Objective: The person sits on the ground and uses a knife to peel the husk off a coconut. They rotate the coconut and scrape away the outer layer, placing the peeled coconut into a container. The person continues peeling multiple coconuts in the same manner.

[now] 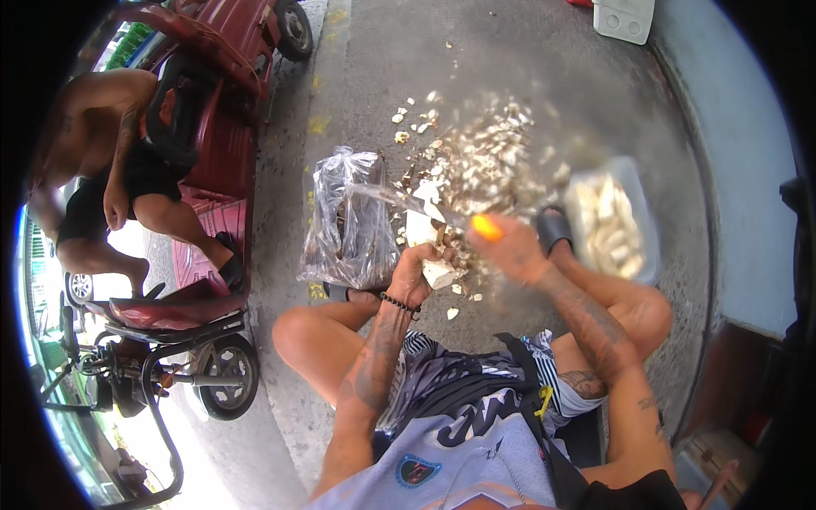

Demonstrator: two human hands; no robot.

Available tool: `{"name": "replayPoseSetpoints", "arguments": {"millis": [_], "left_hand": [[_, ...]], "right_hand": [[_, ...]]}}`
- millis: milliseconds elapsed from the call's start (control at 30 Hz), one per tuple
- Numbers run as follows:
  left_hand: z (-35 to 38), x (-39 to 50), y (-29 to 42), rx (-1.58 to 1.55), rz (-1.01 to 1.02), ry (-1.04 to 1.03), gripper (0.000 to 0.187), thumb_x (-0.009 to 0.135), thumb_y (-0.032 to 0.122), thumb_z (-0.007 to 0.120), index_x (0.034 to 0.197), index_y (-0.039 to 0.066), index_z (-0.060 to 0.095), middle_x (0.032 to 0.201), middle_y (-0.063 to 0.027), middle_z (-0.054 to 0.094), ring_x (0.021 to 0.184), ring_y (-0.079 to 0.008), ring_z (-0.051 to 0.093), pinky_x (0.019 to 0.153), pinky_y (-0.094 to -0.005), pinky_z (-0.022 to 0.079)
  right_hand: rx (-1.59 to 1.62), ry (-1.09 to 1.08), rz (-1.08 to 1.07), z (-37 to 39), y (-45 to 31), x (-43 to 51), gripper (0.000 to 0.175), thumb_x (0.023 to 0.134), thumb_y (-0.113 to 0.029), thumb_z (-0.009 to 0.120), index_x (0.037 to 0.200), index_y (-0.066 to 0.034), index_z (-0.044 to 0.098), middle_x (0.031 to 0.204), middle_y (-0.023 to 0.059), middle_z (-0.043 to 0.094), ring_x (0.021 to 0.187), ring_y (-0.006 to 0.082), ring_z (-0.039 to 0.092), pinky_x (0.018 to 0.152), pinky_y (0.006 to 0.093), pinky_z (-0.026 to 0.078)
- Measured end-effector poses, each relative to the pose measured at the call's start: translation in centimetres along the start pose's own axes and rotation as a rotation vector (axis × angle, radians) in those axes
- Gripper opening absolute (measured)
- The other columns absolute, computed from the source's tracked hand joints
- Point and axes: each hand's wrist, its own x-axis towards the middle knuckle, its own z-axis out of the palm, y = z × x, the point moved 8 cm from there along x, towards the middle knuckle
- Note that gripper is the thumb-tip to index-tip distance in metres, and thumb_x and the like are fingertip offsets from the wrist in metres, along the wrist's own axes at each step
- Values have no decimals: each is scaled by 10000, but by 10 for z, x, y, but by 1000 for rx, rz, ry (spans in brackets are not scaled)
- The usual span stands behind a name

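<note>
My left hand (411, 274) grips a pale, partly peeled root vegetable (421, 231) by its near end. In my right hand (510, 248) is a knife (390, 196) with a bright orange handle, its long blade lying across the upper part of the vegetable. A strip of white flesh stands off beside the blade. Just beyond my hands, white and brown peelings (488, 150) lie heaped on the concrete. To the left is a clear plastic bag (347, 223) with dark contents, hard to make out. On the right, a translucent plastic tub (647, 236) holds pale peeled pieces (609, 223).
A red cargo tricycle (213, 146) stands along the left, with another person (105, 127) seated on it. A light blue wall (733, 159) runs along the right. At the far right is a white cooler box (623, 19). My sandalled feet (553, 231) flank the peelings.
</note>
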Motion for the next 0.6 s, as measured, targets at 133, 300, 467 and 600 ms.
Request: {"name": "replayPoseSetpoints", "arguments": {"millis": [133, 300, 467, 600], "left_hand": [[8, -5, -1, -95, 70, 17, 434, 769, 38, 572, 1195, -43, 549, 976, -148, 646, 850, -242, 633, 794, -398, 556], [31, -13, 5, -277, 237, -39, 526, 797, 100, 547, 1317, 42, 494, 1123, -151, 628, 955, -275, 646, 820, -408, 570], [17, -10, -2, -221, 143, 30, 544, 727, 101, 548, 1262, 16, 501, 1034, -130, 616, 903, -272, 631, 790, -403, 569], [7, -6, -2, -266, 135, 19, 492, 681, 73, 543, 1165, -12, 524, 894, -112, 577, 798, -224, 566, 755, -383, 516]], "right_hand": [[-88, -52, -186, 8, -27, -5, 636, 898, -698, 525, 863, -75, 649, 720, 126, 643, 677, 319, 668, 610, 435, 513], [-189, -106, -213, 17, -29, -10, 656, 888, -711, 528, 858, -65, 636, 713, 125, 640, 672, 324, 669, 596, 436, 511], [-193, -69, -109, 26, 0, -7, 678, 901, -716, 495, 855, -52, 628, 732, 142, 654, 681, 340, 669, 609, 448, 515], [-154, -145, 356, 23, 69, 4, 721, 924, -725, 436, 880, -35, 641, 755, 173, 662, 721, 345, 675, 647, 464, 513]]}}
